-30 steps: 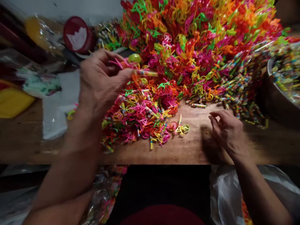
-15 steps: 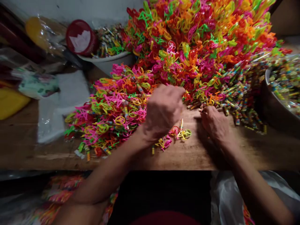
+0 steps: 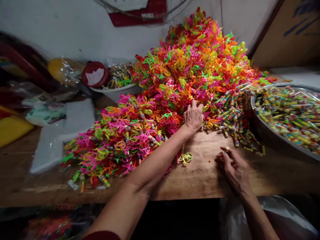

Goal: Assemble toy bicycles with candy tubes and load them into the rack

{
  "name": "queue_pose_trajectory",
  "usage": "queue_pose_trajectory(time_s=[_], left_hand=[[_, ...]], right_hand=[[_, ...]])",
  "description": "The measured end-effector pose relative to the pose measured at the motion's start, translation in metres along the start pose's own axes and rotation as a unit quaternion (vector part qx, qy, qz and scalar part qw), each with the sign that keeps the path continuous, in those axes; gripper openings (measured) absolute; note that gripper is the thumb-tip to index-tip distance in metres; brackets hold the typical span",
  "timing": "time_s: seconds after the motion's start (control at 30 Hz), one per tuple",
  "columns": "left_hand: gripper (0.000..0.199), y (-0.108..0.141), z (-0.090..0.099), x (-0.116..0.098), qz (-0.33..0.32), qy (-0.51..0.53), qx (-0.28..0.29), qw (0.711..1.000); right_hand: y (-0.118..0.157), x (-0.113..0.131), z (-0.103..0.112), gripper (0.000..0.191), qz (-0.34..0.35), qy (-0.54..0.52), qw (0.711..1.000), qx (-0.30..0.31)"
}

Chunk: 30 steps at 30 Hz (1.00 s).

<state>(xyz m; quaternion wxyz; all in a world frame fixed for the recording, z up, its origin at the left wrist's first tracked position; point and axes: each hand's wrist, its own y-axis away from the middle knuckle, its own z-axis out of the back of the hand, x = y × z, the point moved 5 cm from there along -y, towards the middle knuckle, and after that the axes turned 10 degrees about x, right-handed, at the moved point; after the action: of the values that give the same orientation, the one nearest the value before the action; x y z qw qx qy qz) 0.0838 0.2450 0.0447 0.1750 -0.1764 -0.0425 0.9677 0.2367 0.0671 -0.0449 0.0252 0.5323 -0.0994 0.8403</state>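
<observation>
My left hand [image 3: 194,116] reaches to the front of a big heap of colourful plastic toy pieces [image 3: 185,73] in pink, orange, green, yellow and red. Its fingers are apart among the pieces; the tips are partly hidden. Closer to the table edge, my right hand [image 3: 236,168] is closed on small candy tubes, with one pale end [image 3: 227,148] showing at the fingertips. Between the hands, a yellow wheel-shaped piece [image 3: 185,158] lies on the wooden table [image 3: 200,183]. Many candy tubes [image 3: 236,121] spill beside the heap.
A large metal basin [image 3: 253,101] of candy tubes stands at the right. At the back left are a grey tub [image 3: 120,92], a red basket [image 3: 96,75] and a yellow object in plastic [image 3: 58,70]. White sheets [image 3: 50,146] lie on the left.
The view has tilted up, showing more wall and basin. My left hand has moved forward and right into the heap's edge. My right hand has drawn back from the candy tubes towards me.
</observation>
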Motion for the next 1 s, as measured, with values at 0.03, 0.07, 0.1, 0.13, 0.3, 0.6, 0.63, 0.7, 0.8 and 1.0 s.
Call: queue_pose_trajectory(time_s=[0.03, 0.07, 0.1, 0.13, 0.3, 0.6, 0.63, 0.7, 0.8, 1.0], left_hand=[[0.024, -0.001, 0.001, 0.003, -0.003, 0.016, -0.007, 1.0], [0.023, -0.001, 0.004, 0.007, -0.007, 0.039, -0.013, 0.999], [0.02, 0.001, 0.009, 0.01, -0.011, 0.066, -0.02, 0.998], [0.017, 0.004, 0.015, 0.014, -0.013, 0.097, -0.026, 0.995], [0.014, 0.038, 0.037, 0.03, 0.027, 0.373, 0.01, 0.927], [0.026, 0.128, -0.024, 0.015, 0.162, 0.76, 0.226, 0.587], [0.024, 0.134, -0.03, 0.013, 0.17, 0.765, 0.243, 0.572], [0.019, 0.144, -0.038, 0.008, 0.184, 0.763, 0.272, 0.557], [0.019, 0.152, -0.045, 0.002, 0.2, 0.764, 0.284, 0.543], [0.033, 0.157, -0.048, -0.004, 0.169, 0.765, 0.31, 0.539]], right_hand=[[0.0, -0.001, 0.0, 0.04, 0.0, -0.013, 1.0, -0.003], [0.0, -0.003, 0.001, 0.04, 0.0, -0.022, 1.0, -0.008], [0.0, -0.003, 0.002, 0.04, -0.001, -0.029, 1.0, -0.013], [0.0, -0.003, 0.004, 0.039, -0.003, -0.032, 0.999, -0.017], [-0.002, 0.013, 0.0, 0.035, 0.002, -0.036, 0.999, -0.016], [0.006, 0.049, -0.021, 0.032, 0.04, -0.038, 0.996, 0.07], [0.01, 0.047, -0.016, 0.03, 0.036, -0.025, 0.997, 0.063], [0.018, 0.045, -0.006, 0.026, 0.035, 0.002, 0.999, 0.04], [0.024, 0.044, 0.003, 0.021, 0.061, 0.028, 0.997, 0.035], [0.023, 0.054, 0.002, 0.019, 0.121, 0.024, 0.987, 0.099]])
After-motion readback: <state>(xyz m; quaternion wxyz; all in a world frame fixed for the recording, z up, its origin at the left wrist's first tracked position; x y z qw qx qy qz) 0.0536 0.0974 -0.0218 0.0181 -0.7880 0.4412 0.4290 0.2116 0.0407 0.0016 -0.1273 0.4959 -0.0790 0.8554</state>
